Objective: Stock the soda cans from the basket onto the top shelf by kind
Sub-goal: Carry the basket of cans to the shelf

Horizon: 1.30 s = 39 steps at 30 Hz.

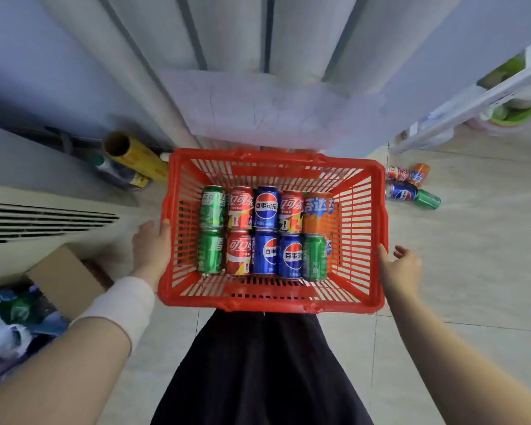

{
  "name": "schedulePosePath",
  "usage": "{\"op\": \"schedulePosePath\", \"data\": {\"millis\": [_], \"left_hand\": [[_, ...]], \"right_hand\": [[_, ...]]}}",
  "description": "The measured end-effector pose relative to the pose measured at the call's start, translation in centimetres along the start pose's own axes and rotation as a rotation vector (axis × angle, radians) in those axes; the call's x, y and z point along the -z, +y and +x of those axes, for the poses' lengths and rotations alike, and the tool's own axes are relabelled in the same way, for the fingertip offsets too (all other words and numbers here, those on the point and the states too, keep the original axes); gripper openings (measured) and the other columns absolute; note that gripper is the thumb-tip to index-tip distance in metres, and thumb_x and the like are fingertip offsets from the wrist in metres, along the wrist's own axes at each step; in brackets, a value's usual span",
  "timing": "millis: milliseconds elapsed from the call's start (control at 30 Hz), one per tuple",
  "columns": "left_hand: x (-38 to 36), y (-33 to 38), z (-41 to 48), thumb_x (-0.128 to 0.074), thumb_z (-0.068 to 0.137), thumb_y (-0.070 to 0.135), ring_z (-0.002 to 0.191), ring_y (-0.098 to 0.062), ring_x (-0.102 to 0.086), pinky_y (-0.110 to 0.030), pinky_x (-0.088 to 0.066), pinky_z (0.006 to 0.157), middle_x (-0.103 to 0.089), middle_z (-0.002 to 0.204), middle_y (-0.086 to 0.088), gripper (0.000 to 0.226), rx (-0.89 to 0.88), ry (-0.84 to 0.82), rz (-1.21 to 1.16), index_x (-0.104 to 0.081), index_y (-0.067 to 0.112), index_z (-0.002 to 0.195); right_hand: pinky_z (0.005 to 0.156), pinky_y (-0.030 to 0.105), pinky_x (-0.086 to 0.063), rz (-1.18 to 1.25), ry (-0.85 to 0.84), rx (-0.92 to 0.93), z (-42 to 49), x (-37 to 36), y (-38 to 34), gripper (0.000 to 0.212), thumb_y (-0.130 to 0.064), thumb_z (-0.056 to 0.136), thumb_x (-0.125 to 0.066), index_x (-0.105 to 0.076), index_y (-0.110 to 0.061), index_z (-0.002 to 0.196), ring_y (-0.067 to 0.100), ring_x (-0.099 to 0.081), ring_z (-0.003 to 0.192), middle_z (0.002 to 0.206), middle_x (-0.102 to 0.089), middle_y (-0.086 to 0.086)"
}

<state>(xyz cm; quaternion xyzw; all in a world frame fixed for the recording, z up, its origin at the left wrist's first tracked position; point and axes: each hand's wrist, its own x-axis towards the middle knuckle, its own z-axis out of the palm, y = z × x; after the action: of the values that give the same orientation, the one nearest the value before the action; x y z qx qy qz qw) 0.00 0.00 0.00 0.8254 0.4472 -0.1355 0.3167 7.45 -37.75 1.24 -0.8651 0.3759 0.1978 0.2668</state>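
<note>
Dark cloth [264, 372] of my clothing fills the near edge, below the red basket [258, 303], with both forearms reaching in at either side.

Left hand [149, 250]: pressed against the basket's left wall, thumb hooked over the rim, so it grips that side. Its fingers are hidden outside the wall. A white cuff [126, 305] wraps the wrist.

Right hand [400, 269]: at the basket's right wall, thumb touching the rim. The other fingers are loosely spread, clear of the plastic and holding nothing.

Soda cans [265, 231] lie on their sides on the basket floor, in two rows packed toward its left.
- Far row, left to right: Sprite can [212, 207], Coca-Cola can [240, 208], Pepsi can [265, 208], second Coca-Cola, Fanta can [318, 213].
- Near row, left to right: Sprite, Coca-Cola, two Pepsi, Sprite. A sliver of another orange can shows behind the last one.

Right of the basket, four loose cans [411, 187] lie on the tiled floor [472, 271], apart from it. Beyond those stands a white shelf rack [472, 99]; I cannot tell its levels.

Left of the basket's far corner lies a cling-film roll [129, 151]. Left of the near corner sits a cardboard box [65, 277], beside a vented white unit [43, 222].
</note>
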Motion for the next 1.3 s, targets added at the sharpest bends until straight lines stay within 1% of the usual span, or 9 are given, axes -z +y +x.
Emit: {"op": "schedulePosePath", "data": {"millis": [100, 233, 367, 500, 600, 800, 967, 1067, 1300], "left_hand": [[-0.9, -0.2, 1.1, -0.021, 0.097, 0.046, 0.099, -0.039, -0.059, -0.047, -0.045, 0.087, -0.063, 0.102, -0.020, 0.056, 0.054, -0.014, 0.001, -0.058, 0.006, 0.101], [-1.9, -0.5, 2.3, -0.020, 0.098, 0.044, 0.113, -0.042, -0.050, -0.046, -0.037, 0.095, -0.054, 0.122, -0.024, 0.053, 0.130, -0.005, 0.000, -0.047, 0.004, 0.120], [-2.0, -0.5, 3.6, -0.015, 0.098, 0.046, 0.111, -0.039, -0.053, -0.045, -0.037, 0.095, -0.057, 0.118, -0.024, 0.057, 0.125, -0.059, -0.040, -0.053, 0.007, 0.115], [-2.0, -0.5, 3.9, -0.013, 0.095, 0.054, 0.103, -0.038, -0.057, -0.047, -0.041, 0.094, -0.062, 0.108, -0.023, 0.066, 0.097, -0.109, -0.040, -0.058, 0.009, 0.110], [-1.7, -0.4, 3.9, -0.015, 0.093, 0.057, 0.099, -0.039, -0.058, -0.042, -0.040, 0.085, -0.062, 0.101, -0.022, 0.069, 0.089, -0.097, -0.010, -0.061, 0.007, 0.103], [-1.4, 0.6, 3.6, -0.022, 0.089, 0.062, 0.068, -0.030, -0.058, -0.035, -0.042, 0.066, -0.059, 0.068, -0.010, 0.067, 0.043, -0.121, 0.045, -0.060, 0.008, 0.081], [-1.5, 0.9, 2.7, -0.023, 0.090, 0.061, 0.068, -0.027, -0.057, -0.036, -0.043, 0.070, -0.060, 0.070, -0.009, 0.065, 0.043, -0.105, 0.057, -0.058, 0.007, 0.081], [-1.3, 1.6, 2.1, -0.026, 0.091, 0.060, 0.077, -0.030, -0.057, -0.039, -0.044, 0.077, -0.061, 0.081, -0.012, 0.059, 0.028, -0.070, 0.048, -0.059, 0.011, 0.088], [-1.5, 5.3, -0.9, -0.029, 0.095, 0.051, 0.090, -0.041, -0.057, -0.038, -0.038, 0.075, -0.061, 0.091, -0.024, 0.060, -0.078, -0.032, 0.108, -0.063, 0.002, 0.096]], "right_hand": [[0.091, 0.042, -0.047, 0.110, -0.089, -0.098, 1.7, -0.9, -0.3, 0.053, -0.039, 0.092, -0.049, -0.042, -0.008, 0.135, 0.030, -0.058, 0.111, 0.132, -0.053, 0.012], [0.074, 0.038, -0.053, 0.327, -0.197, -0.224, 3.5, -2.1, -0.8, 0.047, -0.046, 0.092, -0.045, -0.051, -0.012, 0.125, 0.023, -0.065, 0.079, 0.104, -0.066, 0.006], [0.078, 0.042, -0.054, 0.437, -0.232, -0.308, 5.3, -2.5, -0.8, 0.047, -0.049, 0.090, -0.049, -0.058, -0.008, 0.110, 0.025, -0.066, 0.073, 0.081, -0.066, 0.005], [0.071, 0.039, -0.053, 0.423, -0.301, -0.302, 6.0, -2.4, -1.0, 0.045, -0.050, 0.089, -0.049, -0.057, -0.007, 0.099, 0.024, -0.066, 0.071, 0.080, -0.066, 0.005], [0.077, 0.041, -0.054, 0.410, -0.304, -0.256, 6.0, -2.6, -0.7, 0.045, -0.049, 0.090, -0.046, -0.056, -0.007, 0.100, 0.023, -0.066, 0.071, 0.079, -0.065, 0.005], [0.081, 0.045, -0.055, 0.393, -0.348, -0.294, 6.3, -2.5, -0.9, 0.047, -0.052, 0.089, -0.047, -0.059, -0.008, 0.100, 0.028, -0.069, 0.078, 0.085, -0.068, 0.007], [0.082, 0.045, -0.054, 0.443, -0.332, -0.316, 6.5, -2.2, -0.7, 0.042, -0.051, 0.086, -0.054, -0.059, -0.009, 0.079, 0.030, -0.068, 0.078, 0.083, -0.068, 0.008], [0.086, 0.046, -0.052, 0.482, -0.282, -0.317, 6.5, -1.5, -0.5, 0.040, -0.046, 0.086, -0.058, -0.055, -0.009, 0.071, 0.031, -0.065, 0.079, 0.089, -0.065, 0.014], [0.087, 0.050, -0.052, 0.511, -0.242, -0.380, 6.6, 1.6, 4.2, 0.052, -0.050, 0.081, -0.062, -0.059, -0.002, 0.099, 0.035, -0.066, 0.091, 0.104, -0.067, 0.018]]}}
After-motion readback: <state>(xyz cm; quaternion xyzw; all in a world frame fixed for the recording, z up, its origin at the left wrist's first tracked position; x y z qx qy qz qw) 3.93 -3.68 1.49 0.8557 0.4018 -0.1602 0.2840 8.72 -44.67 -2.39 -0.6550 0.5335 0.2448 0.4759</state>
